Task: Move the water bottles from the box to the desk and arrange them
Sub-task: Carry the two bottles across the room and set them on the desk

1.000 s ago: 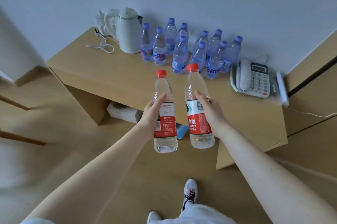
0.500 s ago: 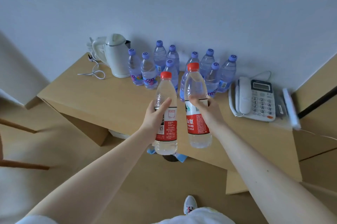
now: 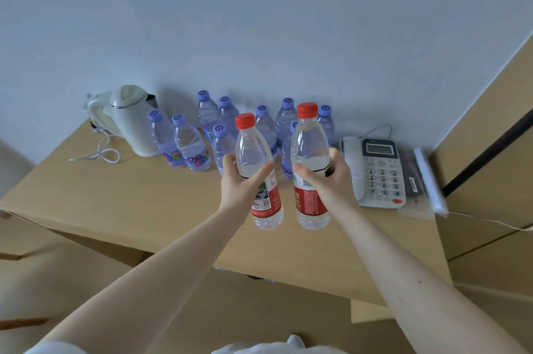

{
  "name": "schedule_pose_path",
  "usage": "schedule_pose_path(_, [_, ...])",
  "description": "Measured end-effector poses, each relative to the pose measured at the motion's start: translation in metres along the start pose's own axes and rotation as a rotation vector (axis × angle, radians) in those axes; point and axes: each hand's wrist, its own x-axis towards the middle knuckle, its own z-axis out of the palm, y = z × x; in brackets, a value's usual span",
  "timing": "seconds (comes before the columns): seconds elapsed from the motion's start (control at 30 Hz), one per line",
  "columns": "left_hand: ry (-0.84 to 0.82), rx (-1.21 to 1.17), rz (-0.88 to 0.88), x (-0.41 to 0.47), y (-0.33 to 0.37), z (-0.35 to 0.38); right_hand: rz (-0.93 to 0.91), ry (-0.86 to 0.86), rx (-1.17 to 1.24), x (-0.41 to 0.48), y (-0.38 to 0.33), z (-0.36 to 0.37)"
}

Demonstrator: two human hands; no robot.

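Note:
My left hand [image 3: 240, 180] grips a clear water bottle [image 3: 258, 163] with a red cap and red label, upright above the wooden desk [image 3: 121, 198]. Close beside it, my right hand [image 3: 328, 180] grips a second red-capped bottle [image 3: 310, 152], also upright and a little higher. Behind both, several smaller bottles with purple caps [image 3: 191, 146] stand grouped against the wall. The box is not in view.
A white electric kettle [image 3: 131, 120] with a loose cord [image 3: 101, 152] stands at the desk's back left. A corded telephone [image 3: 375, 172] and a plastic-sleeved card [image 3: 427, 180] lie at the right. Wooden panelling [image 3: 490, 152] borders the desk on the right.
Both hands have carried the red-capped bottles forward and up, from in front of the desk edge to above the desktop near the purple-capped group. The view has tilted upward.

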Motion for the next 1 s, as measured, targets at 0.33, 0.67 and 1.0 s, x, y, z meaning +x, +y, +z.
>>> schedule_pose_path(0.33, [-0.156, 0.071, 0.075, 0.017, 0.014, 0.027, -0.054, 0.129, -0.097, 0.015, 0.006, -0.025])
schedule_pose_path(0.67, [-0.117, 0.211, 0.026, 0.022, -0.01, 0.054, 0.022, 0.123, -0.145, 0.026, 0.039, -0.037])
schedule_pose_path(1.0, [-0.107, 0.524, -0.1, 0.037, -0.038, 0.085, 0.12, 0.066, -0.112, 0.049, 0.082, -0.041])
